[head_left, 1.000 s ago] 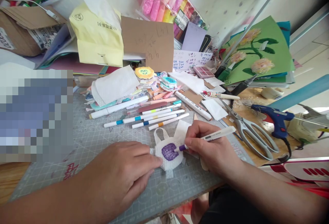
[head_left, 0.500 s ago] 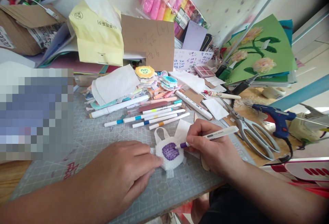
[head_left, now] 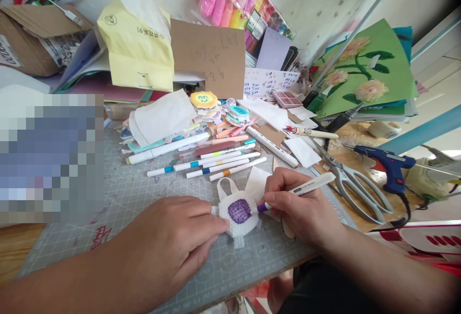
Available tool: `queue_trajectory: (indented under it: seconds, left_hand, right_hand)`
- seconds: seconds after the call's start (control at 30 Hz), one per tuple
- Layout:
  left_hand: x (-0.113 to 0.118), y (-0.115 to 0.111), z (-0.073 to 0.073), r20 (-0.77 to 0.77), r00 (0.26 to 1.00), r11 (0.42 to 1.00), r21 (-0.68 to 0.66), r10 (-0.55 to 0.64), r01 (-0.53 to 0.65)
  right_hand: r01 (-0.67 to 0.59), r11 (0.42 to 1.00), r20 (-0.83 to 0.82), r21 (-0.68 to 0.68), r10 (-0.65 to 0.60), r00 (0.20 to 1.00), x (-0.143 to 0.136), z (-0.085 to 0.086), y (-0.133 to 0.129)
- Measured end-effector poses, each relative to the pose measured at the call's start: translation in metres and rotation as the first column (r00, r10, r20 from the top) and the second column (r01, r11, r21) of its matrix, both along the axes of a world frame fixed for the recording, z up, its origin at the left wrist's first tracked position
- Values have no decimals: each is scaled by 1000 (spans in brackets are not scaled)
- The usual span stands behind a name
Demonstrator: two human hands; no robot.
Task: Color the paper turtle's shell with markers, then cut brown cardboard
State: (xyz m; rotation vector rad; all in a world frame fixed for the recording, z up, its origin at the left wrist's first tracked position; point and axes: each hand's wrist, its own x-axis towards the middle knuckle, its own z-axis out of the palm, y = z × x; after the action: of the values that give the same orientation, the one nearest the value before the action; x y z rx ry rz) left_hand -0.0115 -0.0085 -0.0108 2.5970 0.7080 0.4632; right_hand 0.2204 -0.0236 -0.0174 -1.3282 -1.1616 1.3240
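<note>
The white cutout (head_left: 239, 230) is positioned near the front edge of the surface (head_left: 18, 247). Its left rim is touched by the left hand (head_left: 176, 232), fingers together; whether it is pinched cannot be told. A purple marker (head_left: 311, 185) is pinched in the right hand (head_left: 298, 208).

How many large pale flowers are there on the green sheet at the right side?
3. One is near the top of the green sheet, upper flower; the middle flower is below it; the lowest flower is right of that. Others may be hidden.
</note>
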Motion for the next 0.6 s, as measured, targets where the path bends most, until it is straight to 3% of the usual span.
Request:
queue_trajectory:
  seconds: [0.17, 0.37, 0.6]
  left_hand:
    - [-1, 0, 1, -31, 999, 1000, -12, -9, 9]
    - [-1, 0, 0, -12, 1000, 1000, -30, -7, 6]
    - [-1, 1, 0, -3, 1000, 1000, -28, -8, 8]
  right_hand:
    - [-25, 1000, -14, 17, 25, 1000, 1, -2, -1]
    - [-128, 989, 168, 67, 115, 979, 1, 4, -1]
    - [-151, 987, 207, 53, 137, 969, -1, 7, 0]
